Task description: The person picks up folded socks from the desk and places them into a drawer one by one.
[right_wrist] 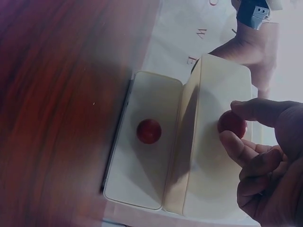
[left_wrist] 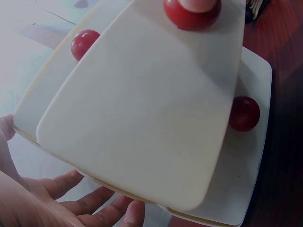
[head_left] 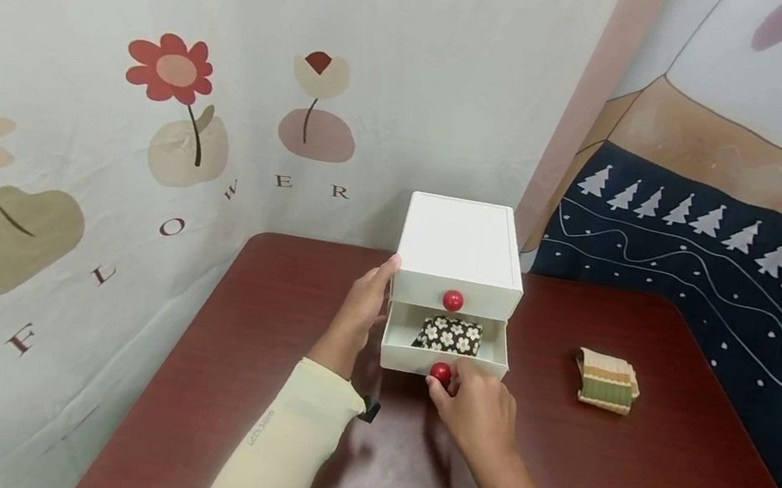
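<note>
A small white drawer cabinet (head_left: 463, 238) with round red knobs stands on the table. Its middle drawer (head_left: 404, 357) is pulled out, and a folded black cloth with white flowers (head_left: 449, 335) lies inside. My right hand (head_left: 481, 405) pinches this drawer's red knob (right_wrist: 232, 124) between thumb and fingers. Against the cabinet's left side rests my left hand (head_left: 360, 307), its fingers (left_wrist: 97, 201) spread along the wall. The top drawer, with its own red knob (head_left: 452, 300), is closed. Below the pulled-out one, the bottom drawer (right_wrist: 142, 165) is closed too; the head view hides it.
To the right of the cabinet, a folded striped cloth (head_left: 607, 382) in green, yellow and cream lies on the dark red-brown table (head_left: 259, 317). Behind the table hangs a pale curtain (head_left: 417, 71) with flower prints, with a navy tree-patterned section at right.
</note>
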`<state>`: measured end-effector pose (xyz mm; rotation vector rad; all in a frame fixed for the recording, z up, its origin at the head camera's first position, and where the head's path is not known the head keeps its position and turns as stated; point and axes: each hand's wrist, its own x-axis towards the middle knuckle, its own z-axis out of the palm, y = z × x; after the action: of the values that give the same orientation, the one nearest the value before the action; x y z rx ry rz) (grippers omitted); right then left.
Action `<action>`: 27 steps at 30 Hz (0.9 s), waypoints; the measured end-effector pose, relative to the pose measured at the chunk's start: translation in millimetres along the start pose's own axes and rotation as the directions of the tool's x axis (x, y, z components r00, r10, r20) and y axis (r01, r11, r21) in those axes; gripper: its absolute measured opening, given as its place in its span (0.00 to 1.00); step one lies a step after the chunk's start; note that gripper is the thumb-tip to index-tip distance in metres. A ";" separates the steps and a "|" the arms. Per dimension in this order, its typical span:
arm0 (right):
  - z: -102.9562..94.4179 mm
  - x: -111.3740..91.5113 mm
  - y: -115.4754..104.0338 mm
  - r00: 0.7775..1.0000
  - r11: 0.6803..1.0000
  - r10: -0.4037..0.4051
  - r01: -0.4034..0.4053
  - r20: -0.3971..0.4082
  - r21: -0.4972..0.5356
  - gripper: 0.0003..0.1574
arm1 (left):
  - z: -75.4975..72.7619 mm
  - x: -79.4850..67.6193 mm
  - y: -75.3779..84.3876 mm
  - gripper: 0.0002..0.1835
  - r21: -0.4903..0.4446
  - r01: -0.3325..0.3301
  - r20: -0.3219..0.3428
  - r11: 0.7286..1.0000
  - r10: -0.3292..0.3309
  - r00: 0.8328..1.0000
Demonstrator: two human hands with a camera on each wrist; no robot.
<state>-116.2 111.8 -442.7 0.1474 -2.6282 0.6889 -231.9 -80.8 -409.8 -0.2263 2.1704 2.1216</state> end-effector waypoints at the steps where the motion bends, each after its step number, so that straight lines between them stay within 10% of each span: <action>1: 1.0 1.6 0.3 1.000 1.000 -0.002 0.002 -0.003 0.001 0.26 | -0.3 0.3 -0.2 0.42 -0.005 0.001 0.000 1.000 -0.001 1.000; 27: 32.6 34.7 13.3 0.993 0.997 -0.020 0.028 -0.118 0.073 0.16 | -0.2 -2.3 1.2 0.44 -0.007 0.017 0.014 1.000 -0.017 1.000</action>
<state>-162.3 107.5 -459.8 0.1552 -2.4863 0.7640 -229.8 -80.9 -408.2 -0.2295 2.1460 2.1153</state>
